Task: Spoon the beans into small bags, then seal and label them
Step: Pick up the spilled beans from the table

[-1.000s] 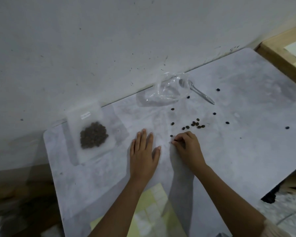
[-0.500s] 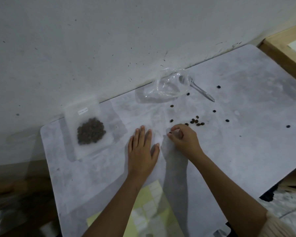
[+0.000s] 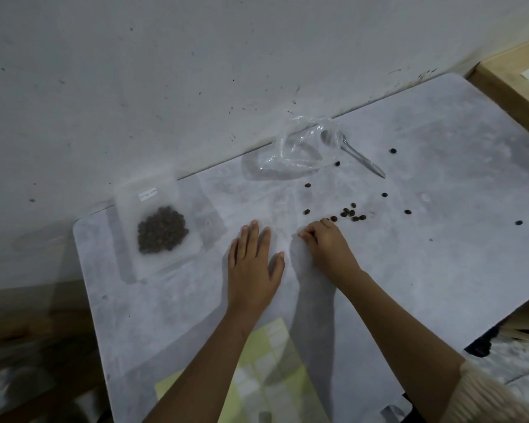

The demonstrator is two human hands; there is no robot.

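Observation:
A sealed small bag of beans (image 3: 161, 232) with a white label lies flat at the table's back left. Loose beans (image 3: 350, 213) are scattered over the marble table (image 3: 440, 264), the nearest cluster just beyond my right hand. A crumpled clear plastic bag (image 3: 300, 148) lies by the wall, and the spoon (image 3: 359, 158) rests with its bowl inside it. My left hand (image 3: 252, 267) lies flat, palm down, fingers slightly apart. My right hand (image 3: 327, 247) sits beside it with fingertips curled and pinched on the tabletop; nothing shows between them.
A yellow sheet of white labels (image 3: 266, 377) lies at the near edge between my forearms. The white wall (image 3: 196, 71) runs along the table's back edge. A wooden frame (image 3: 513, 83) stands at the far right. The table's right edge drops off near my right elbow.
My right hand has slid a little left, away from the bean cluster and closer to my left hand. The left hand has stayed flat in place.

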